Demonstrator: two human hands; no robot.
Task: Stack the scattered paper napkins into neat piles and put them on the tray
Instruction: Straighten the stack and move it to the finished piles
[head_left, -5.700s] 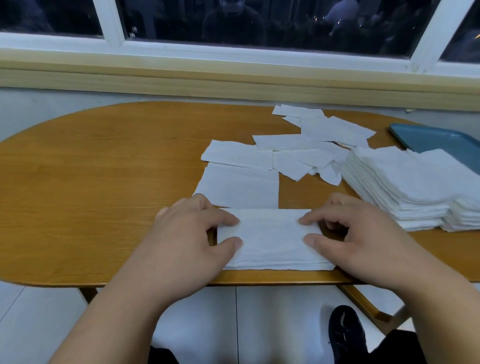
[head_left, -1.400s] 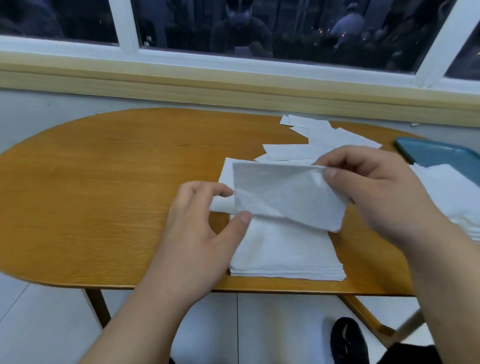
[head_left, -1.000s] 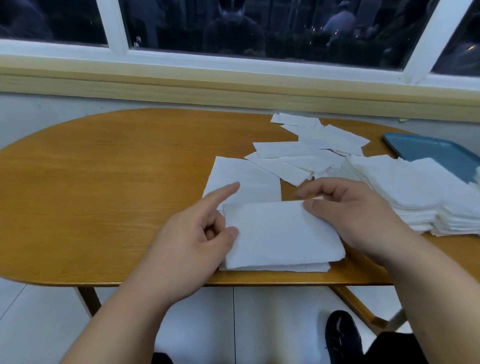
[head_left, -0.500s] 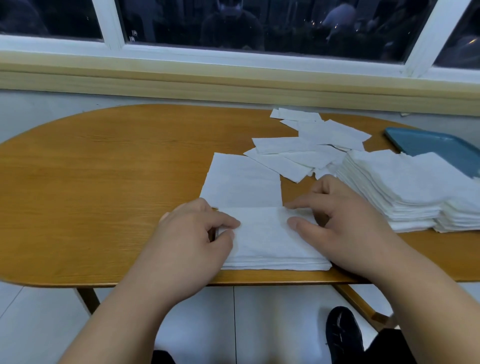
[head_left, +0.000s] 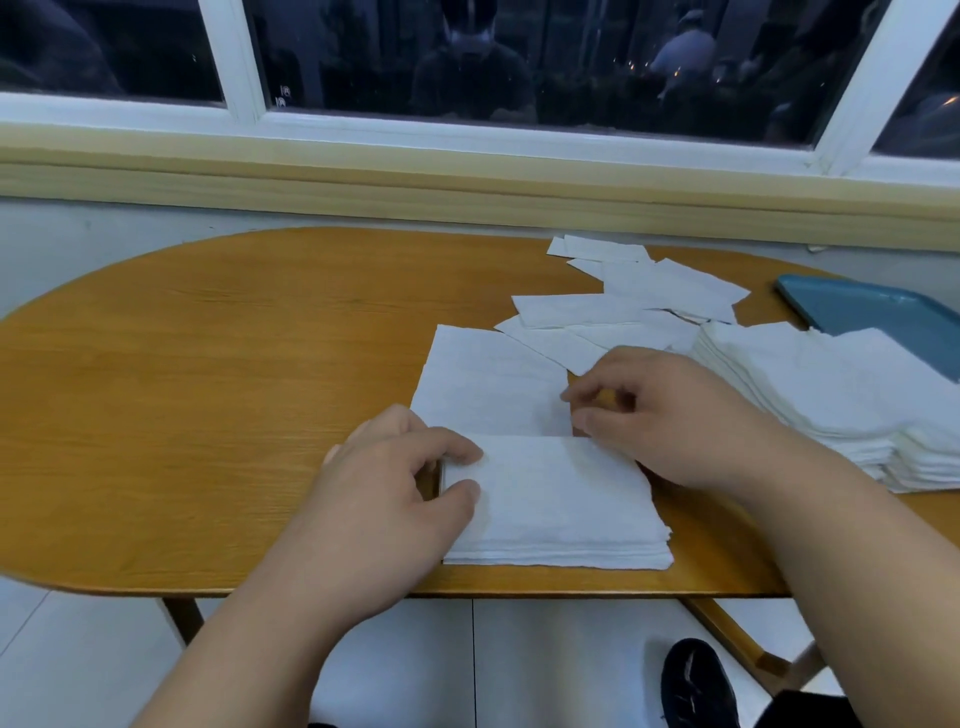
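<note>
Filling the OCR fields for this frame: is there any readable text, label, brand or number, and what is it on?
No legible text in view.
Small pale marks on the window pane: too small to read.
Plain, no print: near napkin pile, tall napkin stacks, loose napkins, blue tray.

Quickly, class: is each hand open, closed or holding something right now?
Left hand: grip on the near pile, at its left edge.
Right hand: curled at the edge of the flat napkin; grip cannot be told.
</note>
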